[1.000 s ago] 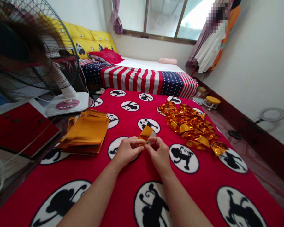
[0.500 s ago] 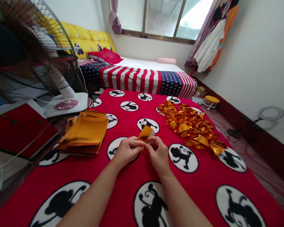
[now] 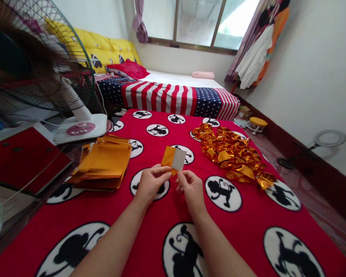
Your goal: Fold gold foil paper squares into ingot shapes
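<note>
A small folded sheet of gold foil paper point(image 3: 168, 156) is held up over the red blanket, part of its grey back showing on the right side. My left hand point(image 3: 153, 181) pinches its lower left edge between thumb and fingers. At the lower right corner, my right hand point(image 3: 190, 186) grips the paper with thumb and forefinger, the other fingers curled. To the left lies a stack of flat gold foil sheets point(image 3: 105, 159). Several folded, shiny gold foil pieces point(image 3: 227, 150) lie in overlapping rows on the right.
A red blanket point(image 3: 150, 246) with black monkey figures in white ovals covers the surface. A running fan point(image 3: 80, 123) stands at the left beside a red box point(image 3: 25, 157). Beyond is a bed point(image 3: 173, 96); a yellow stool point(image 3: 258, 121) and ring light point(image 3: 330, 138) stand right.
The folded paper has opened out flatter and tilted, so more of its grey back shows. Both hands have shifted slightly, with the right fingers now at its lower corner.
</note>
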Action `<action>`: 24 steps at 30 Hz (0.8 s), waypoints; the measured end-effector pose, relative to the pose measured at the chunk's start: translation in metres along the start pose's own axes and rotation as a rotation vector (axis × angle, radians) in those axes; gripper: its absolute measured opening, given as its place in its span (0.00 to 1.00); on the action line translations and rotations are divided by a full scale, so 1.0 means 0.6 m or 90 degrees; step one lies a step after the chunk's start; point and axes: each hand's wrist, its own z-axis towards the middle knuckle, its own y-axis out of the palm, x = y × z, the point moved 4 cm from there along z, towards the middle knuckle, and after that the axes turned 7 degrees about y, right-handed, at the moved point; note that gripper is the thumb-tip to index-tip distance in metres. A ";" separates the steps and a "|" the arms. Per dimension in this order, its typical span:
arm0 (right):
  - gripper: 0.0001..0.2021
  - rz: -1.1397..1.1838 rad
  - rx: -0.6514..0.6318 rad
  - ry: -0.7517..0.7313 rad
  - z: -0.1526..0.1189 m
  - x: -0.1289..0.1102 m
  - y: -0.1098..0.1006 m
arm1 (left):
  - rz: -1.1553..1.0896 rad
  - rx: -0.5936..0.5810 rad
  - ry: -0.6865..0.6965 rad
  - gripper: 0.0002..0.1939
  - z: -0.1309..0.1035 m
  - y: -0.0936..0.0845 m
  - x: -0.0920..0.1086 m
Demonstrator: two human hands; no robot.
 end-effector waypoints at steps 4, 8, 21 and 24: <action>0.17 -0.017 0.008 -0.004 -0.001 -0.001 0.001 | 0.010 -0.020 0.003 0.11 -0.003 0.005 0.000; 0.17 -0.053 0.029 -0.007 -0.003 -0.001 -0.004 | 0.021 -0.023 0.001 0.11 -0.003 0.006 -0.004; 0.19 -0.042 0.020 -0.014 -0.003 -0.001 -0.004 | 0.027 -0.032 -0.007 0.11 -0.006 0.011 0.002; 0.20 -0.035 0.023 -0.012 -0.001 0.001 -0.004 | 0.016 -0.027 -0.006 0.11 -0.008 0.013 0.001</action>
